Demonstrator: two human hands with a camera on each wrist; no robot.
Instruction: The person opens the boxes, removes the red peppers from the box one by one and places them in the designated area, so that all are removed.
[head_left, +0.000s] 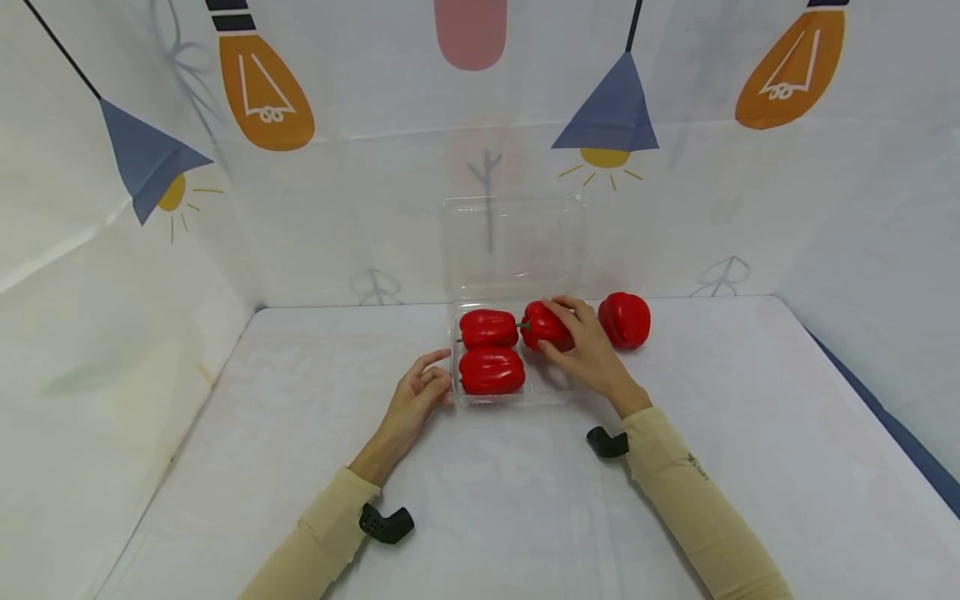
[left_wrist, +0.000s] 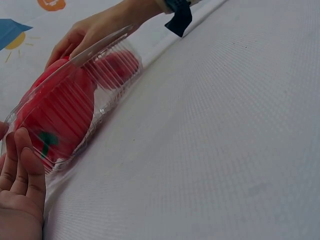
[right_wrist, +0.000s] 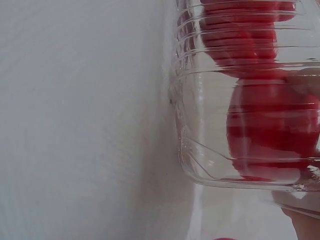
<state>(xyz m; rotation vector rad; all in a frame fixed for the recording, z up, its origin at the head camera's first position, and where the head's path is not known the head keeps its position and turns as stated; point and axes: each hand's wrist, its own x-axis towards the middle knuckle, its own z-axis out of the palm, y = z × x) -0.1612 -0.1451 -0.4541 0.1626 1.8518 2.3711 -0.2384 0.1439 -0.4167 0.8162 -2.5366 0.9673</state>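
A clear plastic box [head_left: 551, 398] stands with its lid raised at the back. Two red peppers, one [head_left: 488, 329] behind the other [head_left: 492, 371], lie in its left half. My right hand [head_left: 588, 350] grips a third red pepper [head_left: 546, 326] in the back right part of the box, its stem pointing left. My left hand [head_left: 417, 398] touches the box's left wall, fingers slightly bent; in the left wrist view the left hand [left_wrist: 22, 185] rests against the clear wall [left_wrist: 112, 45]. Through the plastic, the right wrist view shows the gripped pepper [right_wrist: 272, 130].
Another red pepper [head_left: 625, 320] lies on the white table [head_left: 480, 500], right of the box near the back edge. Behind stands a patterned cloth backdrop [head_left: 375, 183], close to the raised lid [head_left: 514, 246].
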